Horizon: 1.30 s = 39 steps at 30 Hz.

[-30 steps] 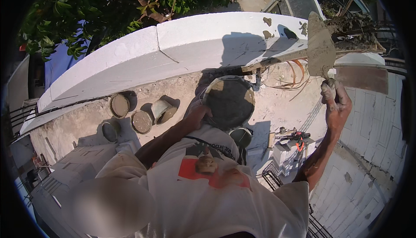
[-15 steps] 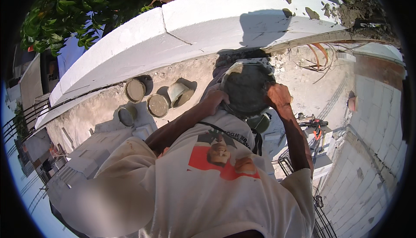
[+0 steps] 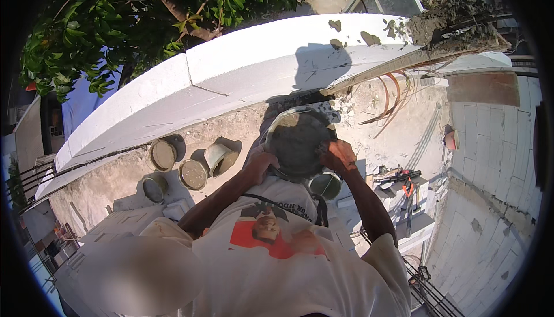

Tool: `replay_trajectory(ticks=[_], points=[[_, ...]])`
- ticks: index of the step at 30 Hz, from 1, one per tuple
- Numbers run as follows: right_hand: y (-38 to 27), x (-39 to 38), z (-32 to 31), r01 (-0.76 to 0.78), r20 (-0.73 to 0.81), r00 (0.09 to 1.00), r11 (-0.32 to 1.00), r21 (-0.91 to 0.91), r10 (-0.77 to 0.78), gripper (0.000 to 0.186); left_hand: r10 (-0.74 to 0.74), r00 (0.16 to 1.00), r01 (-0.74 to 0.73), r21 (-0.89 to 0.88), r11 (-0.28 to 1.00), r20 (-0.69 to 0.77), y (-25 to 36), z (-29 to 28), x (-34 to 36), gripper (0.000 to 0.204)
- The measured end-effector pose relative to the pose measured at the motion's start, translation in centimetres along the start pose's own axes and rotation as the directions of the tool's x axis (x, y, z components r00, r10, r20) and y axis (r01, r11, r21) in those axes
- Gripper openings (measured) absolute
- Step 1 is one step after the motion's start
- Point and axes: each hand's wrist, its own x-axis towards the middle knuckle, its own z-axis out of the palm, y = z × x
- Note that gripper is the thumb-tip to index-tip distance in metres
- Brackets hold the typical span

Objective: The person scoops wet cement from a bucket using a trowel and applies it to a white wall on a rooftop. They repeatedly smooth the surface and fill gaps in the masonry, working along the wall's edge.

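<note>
**Mortar pan held at both sides of its rim**

Beside a white rendered parapet wall, over a sandy ledge, the round grey pan of wet mortar looks heavy and slick. Left hand and right hand clasp opposite sides of its rim, the surest hold.

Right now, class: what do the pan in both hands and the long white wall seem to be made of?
Pan: probably metal, dull grey, caked with wet grey mortar.
White wall: likely masonry with smooth painted plaster; a fine crack and grey mortar splashes show.
Left hand and right hand grip its rim.
</note>
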Motion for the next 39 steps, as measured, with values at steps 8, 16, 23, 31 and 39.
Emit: replay_trajectory(ticks=[8, 16, 23, 31, 39], points=[[8.5, -0.2, 15.5, 0.185, -0.054, 0.979, 0.971, -0.153, -0.195, 0.018, -0.018, 0.997, 0.018, 0.002, 1.000, -0.075, 2.5, 3.3, -1.1, 0.027], [0.0, -3.7, 5.2, -0.039, -0.089, 0.995, 0.993, 0.111, 0.049, 0.029, -0.037, 0.994, 0.051, 0.133, 0.990, -0.101, 2.5, 2.6, -1.8, 0.030], [-2.2, -6.1, 4.0, -0.142, -0.104, 0.976, 0.926, 0.349, 0.189, 0.033, 0.577, 0.529, -0.833, 0.511, 0.211, 0.623, -0.3, -2.2, 0.1, 0.019], [-1.8, -8.1, 4.4, -0.113, -0.134, 0.973, 0.893, 0.436, 0.189, 0.031, 0.383, 0.889, -0.454, 0.381, 0.805, 0.249, -3.5, -3.6, 2.4, 0.018], [-5.4, -10.0, -3.1, -0.085, -0.223, 0.950, 0.868, 0.490, 0.219, 0.025, 0.006, 0.997, -0.005, -0.021, 1.000, 0.071, -0.5, -1.2, 1.0, 0.046]])
